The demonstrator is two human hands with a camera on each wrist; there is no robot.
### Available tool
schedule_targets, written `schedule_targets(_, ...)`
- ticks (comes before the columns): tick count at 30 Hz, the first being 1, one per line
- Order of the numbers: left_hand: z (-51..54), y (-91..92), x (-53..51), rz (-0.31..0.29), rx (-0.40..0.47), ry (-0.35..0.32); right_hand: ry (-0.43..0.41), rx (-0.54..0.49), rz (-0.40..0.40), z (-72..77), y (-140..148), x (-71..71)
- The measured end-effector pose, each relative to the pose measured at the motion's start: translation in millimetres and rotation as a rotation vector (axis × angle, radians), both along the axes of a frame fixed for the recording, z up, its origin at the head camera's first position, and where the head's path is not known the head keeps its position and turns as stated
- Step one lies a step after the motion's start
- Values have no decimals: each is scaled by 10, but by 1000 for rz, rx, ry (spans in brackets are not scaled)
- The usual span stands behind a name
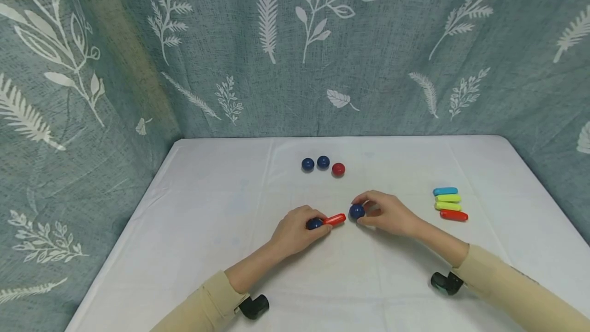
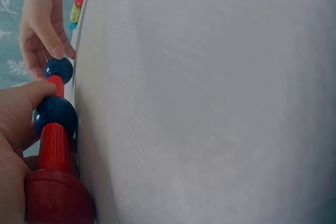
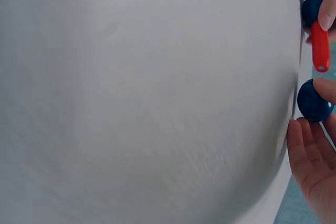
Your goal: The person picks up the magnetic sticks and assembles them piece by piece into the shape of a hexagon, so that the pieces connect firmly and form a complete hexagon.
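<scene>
Curtain: grey-green cloth (image 1: 295,101) with white leaf prints, hanging behind a white-covered table (image 1: 216,183).
Left hand (image 1: 297,229): fingers and thumb curled around the inner blue ball (image 1: 315,224); an outer red rod (image 1: 335,220) sticks out towards the other hand, while an inner red rod (image 2: 54,148) and a dark red ball (image 2: 60,198) continue the line on the wrist side.
Left grip: seemingly set at that joint to steady the row and leave the rod's tip bare.
Right hand (image 1: 387,214): thumb and fingertips pinch the near blue ball (image 1: 357,211), just beside the rod's tip, with a slight gap; the light hold probably keeps its facing side uncovered.
Forearms: both reach in from the near edge and angle inward, hands meeting around mid-table.
Far balls: left blue ball (image 1: 308,164), middle blue ball (image 1: 323,162) and bright red ball (image 1: 338,169), grouped apart, likely within reach.
Right-side rods: blue rod (image 1: 445,191), two yellow rods (image 1: 448,198) and lower red rod (image 1: 454,215), stacked side by side, apparently sorted by colour.
</scene>
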State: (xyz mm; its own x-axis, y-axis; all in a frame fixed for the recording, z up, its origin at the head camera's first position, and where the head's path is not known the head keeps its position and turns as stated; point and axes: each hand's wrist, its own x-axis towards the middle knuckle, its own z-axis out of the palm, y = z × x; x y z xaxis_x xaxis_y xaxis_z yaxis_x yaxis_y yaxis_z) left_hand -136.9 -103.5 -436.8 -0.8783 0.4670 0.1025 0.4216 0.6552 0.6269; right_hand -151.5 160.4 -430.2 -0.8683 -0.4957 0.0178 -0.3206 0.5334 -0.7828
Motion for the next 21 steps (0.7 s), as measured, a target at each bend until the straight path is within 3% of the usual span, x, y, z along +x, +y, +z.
schedule_targets(21,9,-5,-4,-4,15,1,20,-23,61,4,-50,51)
